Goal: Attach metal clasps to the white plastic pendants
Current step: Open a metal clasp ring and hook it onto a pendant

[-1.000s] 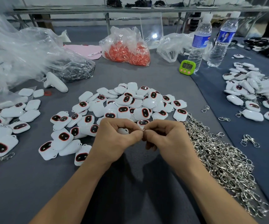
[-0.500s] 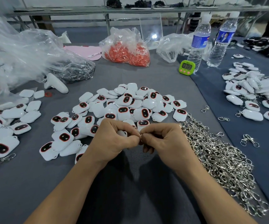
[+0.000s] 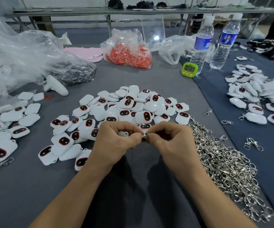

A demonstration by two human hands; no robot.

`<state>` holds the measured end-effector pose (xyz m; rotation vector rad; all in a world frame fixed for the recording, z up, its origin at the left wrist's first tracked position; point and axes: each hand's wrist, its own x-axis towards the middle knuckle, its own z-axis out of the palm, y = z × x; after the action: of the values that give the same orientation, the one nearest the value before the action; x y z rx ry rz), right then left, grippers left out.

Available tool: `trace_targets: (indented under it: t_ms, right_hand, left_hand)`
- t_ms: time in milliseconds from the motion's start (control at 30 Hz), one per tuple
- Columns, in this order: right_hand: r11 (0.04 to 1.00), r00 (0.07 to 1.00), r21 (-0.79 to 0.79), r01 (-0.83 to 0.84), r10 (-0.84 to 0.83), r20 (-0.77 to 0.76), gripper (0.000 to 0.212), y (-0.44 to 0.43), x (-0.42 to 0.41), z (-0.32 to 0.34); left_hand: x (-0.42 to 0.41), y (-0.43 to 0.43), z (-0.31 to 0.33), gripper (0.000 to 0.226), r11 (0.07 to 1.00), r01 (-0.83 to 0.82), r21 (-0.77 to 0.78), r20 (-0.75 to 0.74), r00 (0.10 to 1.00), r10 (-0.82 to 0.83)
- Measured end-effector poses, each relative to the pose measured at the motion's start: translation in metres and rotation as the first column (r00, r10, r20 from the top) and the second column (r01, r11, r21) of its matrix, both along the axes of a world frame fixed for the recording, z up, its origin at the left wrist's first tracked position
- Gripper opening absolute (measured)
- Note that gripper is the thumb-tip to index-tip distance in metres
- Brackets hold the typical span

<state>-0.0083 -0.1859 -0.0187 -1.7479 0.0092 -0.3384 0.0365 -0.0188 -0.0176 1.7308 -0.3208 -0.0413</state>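
Head view: gripping white pendant in left hand, pinching metal clasp in right hand. Held together above desk, near pendant pile, clasp heap beside, rightward.

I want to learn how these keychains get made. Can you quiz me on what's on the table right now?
1. True or false: the heap of metal clasps lies on the same side as the right hand.
2. The right hand pinches a metal clasp. What does the left hand hold? A) a white pendant B) a pen C) a red ring
3. Fill in: the small timer beside the water bottle is ____ in colour.

Key: 1 true; 2 A; 3 green.
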Motion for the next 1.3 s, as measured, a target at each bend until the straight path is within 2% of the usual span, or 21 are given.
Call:
trace_targets:
  t_ms: [133,233,367,433,500,533,600,633,700,800,900,933,967,1000,1033,1067,1100,1167,1233,1300]
  right_hand:
    - [0.991,0.997,0.125,-0.05,0.056,-0.046,0.019,-0.001,0.002,0.0]
    - [0.996,0.997,0.083,-0.03,0.036,-0.067,0.019,-0.001,0.003,-0.002]
    - [0.998,0.996,0.063,-0.031,0.037,-0.083,0.02,-0.001,0.002,-0.001]
    - [0.966,0.985,0.244,-0.087,0.12,-0.127,0.022,-0.002,0.002,0.004]
    - [0.843,0.943,0.524,-0.123,0.264,-0.201,0.029,-0.003,0.002,0.01]
    - [0.799,0.918,0.585,-0.138,0.325,-0.226,0.031,-0.002,0.001,0.011]
    - [0.808,0.881,0.555,-0.196,0.393,-0.262,0.024,0.003,-0.001,0.009]
    - [0.818,0.87,0.529,-0.228,0.414,-0.266,0.02,0.007,-0.002,0.006]
    - [0.826,0.875,0.503,-0.254,0.417,-0.244,0.015,0.018,-0.004,0.002]
    - [0.884,0.926,0.419,-0.205,0.313,-0.209,0.026,0.028,-0.005,-0.004]
    - [0.914,0.943,0.385,-0.129,0.233,-0.237,0.029,0.033,-0.004,-0.005]
    - [0.939,0.952,0.331,-0.097,0.184,-0.243,0.03,0.032,-0.005,-0.005]
    - [0.982,0.968,0.181,-0.057,0.099,-0.232,0.031,0.027,-0.004,-0.006]
    - [0.999,0.98,-0.038,-0.012,0.004,-0.2,0.03,0.022,-0.003,-0.007]
    - [0.964,0.985,-0.262,0.033,-0.076,-0.156,0.03,0.016,-0.003,-0.006]
    - [0.901,0.984,-0.425,0.084,-0.141,-0.105,0.032,0.011,-0.002,-0.005]
    - [0.869,0.981,-0.479,0.127,-0.182,-0.07,0.034,0.007,-0.001,-0.003]
    - [0.889,0.978,-0.426,0.169,-0.206,-0.041,0.039,0.0,0.001,-0.003]
    - [0.945,0.986,-0.303,0.119,-0.149,-0.075,0.043,-0.001,0.001,-0.004]
    - [0.98,0.986,-0.196,0.033,-0.063,-0.152,0.046,0.002,0.001,-0.006]
  left_hand:
    - [-0.002,-0.001,-0.001,0.01,0.998,0.026,0.061,0.053,0.998,-0.029]
    - [-0.001,-0.003,-0.001,0.012,0.995,-0.014,0.096,0.079,0.997,0.006]
    - [-0.001,-0.004,0.001,0.016,0.998,0.006,0.065,0.053,0.999,-0.009]
    - [-0.002,-0.003,0.004,0.007,0.999,0.038,-0.024,-0.006,0.999,-0.038]
    - [-0.003,-0.004,0.005,0.002,0.976,0.067,-0.207,-0.103,0.991,-0.089]
    - [-0.003,-0.005,0.006,0.004,0.953,0.073,-0.294,-0.143,0.983,-0.119]
    - [-0.005,-0.01,0.007,0.007,0.92,0.033,-0.39,-0.178,0.978,-0.111]
    - [-0.006,-0.013,0.006,0.007,0.923,-0.015,-0.385,-0.171,0.984,-0.055]
    - [-0.009,-0.019,0.003,0.007,0.955,-0.116,-0.274,-0.098,0.991,0.093]
    - [-0.015,-0.03,-0.003,0.006,0.97,-0.19,-0.149,0.007,0.981,0.193]
    - [-0.015,-0.034,-0.004,0.006,0.954,-0.258,-0.155,0.025,0.964,0.265]
    - [-0.013,-0.032,-0.003,0.005,0.935,-0.307,-0.178,0.013,0.949,0.314]
    - [-0.011,-0.029,-0.002,0.004,0.912,-0.361,-0.194,0.004,0.93,0.368]
    - [-0.008,-0.024,-0.001,0.002,0.894,-0.41,-0.18,0.022,0.907,0.42]
    - [-0.006,-0.017,-0.001,0.002,0.885,-0.454,-0.108,0.093,0.881,0.463]
    - [-0.005,-0.011,-0.002,0.005,0.867,-0.497,0.031,0.228,0.848,0.478]
    - [-0.004,-0.005,-0.003,0.009,0.817,-0.541,0.2,0.392,0.808,0.439]
    - [-0.004,0.001,-0.004,0.012,0.676,-0.602,0.425,0.613,0.741,0.274]
    - [-0.007,0.0,-0.003,0.011,0.603,-0.583,0.545,0.661,0.741,0.118]
    - [-0.01,-0.005,-0.004,0.008,0.576,-0.501,0.645,0.626,0.779,-0.024]
